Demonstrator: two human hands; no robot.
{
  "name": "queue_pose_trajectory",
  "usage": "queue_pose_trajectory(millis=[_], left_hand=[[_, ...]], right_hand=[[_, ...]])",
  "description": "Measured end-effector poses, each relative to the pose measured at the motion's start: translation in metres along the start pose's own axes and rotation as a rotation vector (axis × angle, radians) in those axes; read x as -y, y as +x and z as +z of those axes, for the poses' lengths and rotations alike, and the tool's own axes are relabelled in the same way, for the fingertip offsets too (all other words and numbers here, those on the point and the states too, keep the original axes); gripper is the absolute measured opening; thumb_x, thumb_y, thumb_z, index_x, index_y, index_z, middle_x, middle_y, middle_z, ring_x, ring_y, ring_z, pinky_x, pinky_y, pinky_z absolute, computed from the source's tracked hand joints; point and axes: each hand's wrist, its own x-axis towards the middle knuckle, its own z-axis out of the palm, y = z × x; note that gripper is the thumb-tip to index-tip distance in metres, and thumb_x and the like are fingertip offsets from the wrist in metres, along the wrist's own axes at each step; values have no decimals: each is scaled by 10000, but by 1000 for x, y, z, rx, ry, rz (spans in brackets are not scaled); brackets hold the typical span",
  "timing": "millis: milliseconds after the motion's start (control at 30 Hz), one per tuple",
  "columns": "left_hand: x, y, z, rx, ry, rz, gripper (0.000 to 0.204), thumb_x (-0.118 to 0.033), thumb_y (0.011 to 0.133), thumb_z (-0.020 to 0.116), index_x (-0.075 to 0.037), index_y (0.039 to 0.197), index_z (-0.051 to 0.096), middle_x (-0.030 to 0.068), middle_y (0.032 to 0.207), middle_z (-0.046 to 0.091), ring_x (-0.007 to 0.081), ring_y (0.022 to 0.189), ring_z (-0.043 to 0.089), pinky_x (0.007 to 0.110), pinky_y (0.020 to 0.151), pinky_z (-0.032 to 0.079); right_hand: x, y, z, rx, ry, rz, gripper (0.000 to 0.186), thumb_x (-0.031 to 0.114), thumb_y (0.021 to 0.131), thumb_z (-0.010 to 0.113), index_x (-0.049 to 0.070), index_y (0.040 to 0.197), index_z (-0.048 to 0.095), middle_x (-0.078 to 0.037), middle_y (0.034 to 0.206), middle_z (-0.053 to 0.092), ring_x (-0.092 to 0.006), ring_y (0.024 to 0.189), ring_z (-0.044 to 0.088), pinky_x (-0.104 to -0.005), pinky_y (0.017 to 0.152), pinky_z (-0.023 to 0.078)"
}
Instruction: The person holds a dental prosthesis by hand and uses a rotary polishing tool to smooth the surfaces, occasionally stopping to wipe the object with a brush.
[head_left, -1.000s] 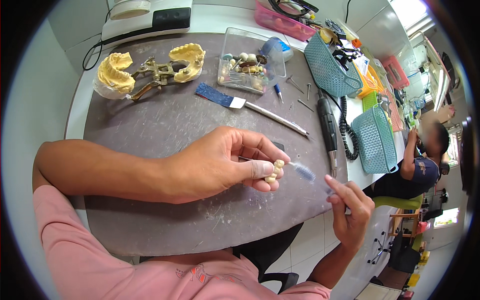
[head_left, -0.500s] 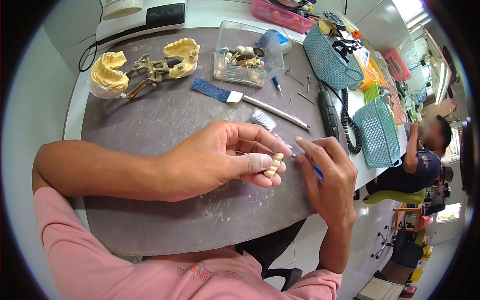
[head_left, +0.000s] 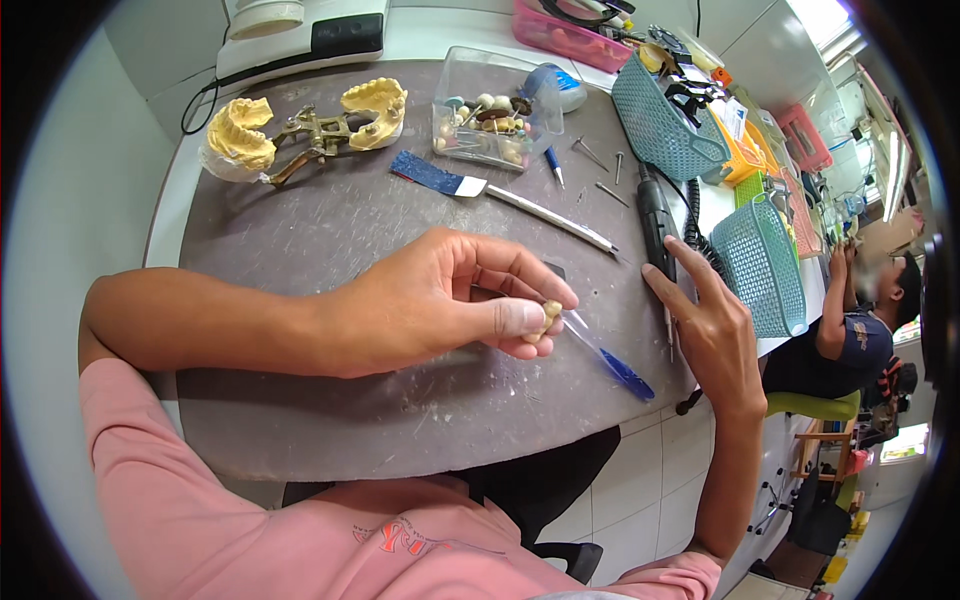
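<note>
My left hand (head_left: 440,305) pinches a small tooth-coloured dental bridge (head_left: 546,320) between thumb and fingers, above the middle of the table. The fingers hide part of it. At the table's right side my right hand (head_left: 718,335) reaches over a black rotary handpiece (head_left: 654,208), fingers apart, with fingertips at its body; its thumb is hard to see. A thin metal tip of the handpiece points toward the near edge. Between my hands lies a brush with a blue handle (head_left: 627,376), its far end partly behind my left hand.
Yellow dental casts (head_left: 240,140) on a metal articulator stand at the far left. A clear box (head_left: 455,85) of burs and polishing tips sits at the back. A white-handled tool (head_left: 550,220), a blue pen and metal burs lie nearby. Blue baskets (head_left: 757,265) line the right; a person sits beyond.
My right hand has put the brush down on the table and moved right to the handpiece. My left hand still holds the bridge, now turned differently.
</note>
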Motion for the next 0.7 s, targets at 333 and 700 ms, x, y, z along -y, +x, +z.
queue_pose_trajectory(millis=[333,700], left_hand=[[-12,-30,-3,-329,735,248,235,14,871,619,0,1100,665,43,981,667,97,896,616,244,789,509],[-3,-38,-1,-437,1492,747,352,-18,827,664,-39,1176,622,135,1108,631,270,1008,627,359,826,527]], right_hand=[[-12,-11,7,-420,189,-54,261,-53,827,615,4,1080,639,-160,1183,649,-327,1148,620,-420,957,512],[16,-15,-44,-889,701,182,789,486,978,509,-172,1375,330,-168,1064,626,-240,1034,600,-437,1010,447]])
